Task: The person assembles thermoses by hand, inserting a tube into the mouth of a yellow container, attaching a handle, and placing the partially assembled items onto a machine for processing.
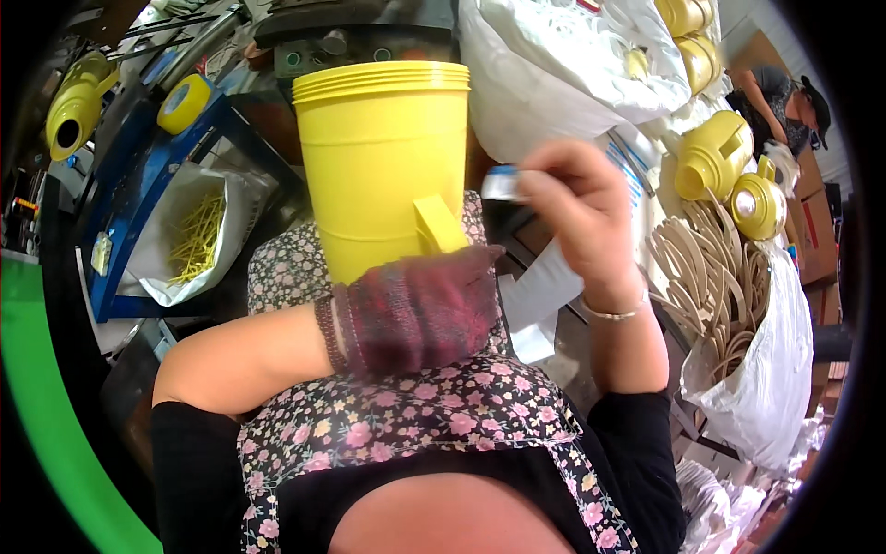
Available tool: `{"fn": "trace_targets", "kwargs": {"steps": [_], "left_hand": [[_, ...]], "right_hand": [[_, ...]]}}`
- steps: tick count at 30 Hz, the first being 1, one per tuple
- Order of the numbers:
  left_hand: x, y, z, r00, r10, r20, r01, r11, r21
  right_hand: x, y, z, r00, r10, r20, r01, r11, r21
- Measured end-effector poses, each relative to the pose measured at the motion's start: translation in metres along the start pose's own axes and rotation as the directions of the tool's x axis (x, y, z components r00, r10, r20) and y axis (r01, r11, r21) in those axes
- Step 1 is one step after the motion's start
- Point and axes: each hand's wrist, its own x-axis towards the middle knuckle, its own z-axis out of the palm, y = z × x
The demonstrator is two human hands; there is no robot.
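Note:
A yellow plastic jug body leans in my lap, its threaded rim away from me and a stubby handle on its right side. My left hand, in a dark red knitted glove, wraps across the jug's near end; its fingertips are blurred, and the glove hides that end. Bare, and right of the jug, my right hand is raised with thumb and fingers pinched on a small white piece with a blue edge. What kind of piece it is I cannot make out. The piece is apart from the jug.
A white sack of yellow plastic strips hangs by a blue frame holding yellow tape. Right are a sack of pale curved strips, yellow jugs and a big white bag. Another person bends at far right.

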Motion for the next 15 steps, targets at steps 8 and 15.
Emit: {"fn": "trace_targets", "kwargs": {"steps": [8,15], "left_hand": [[-0.011,-0.010,-0.012,0.999,-0.025,0.030,0.027,0.996,-0.090],[-0.123,-0.070,-0.056,0.796,-0.341,-0.501,0.518,0.811,0.271]], "right_hand": [[0.048,0.004,0.072,0.958,0.250,0.140,-0.184,0.912,-0.367],[0.029,0.063,0.046,0.926,0.238,0.292,-0.090,0.893,-0.440]]}}
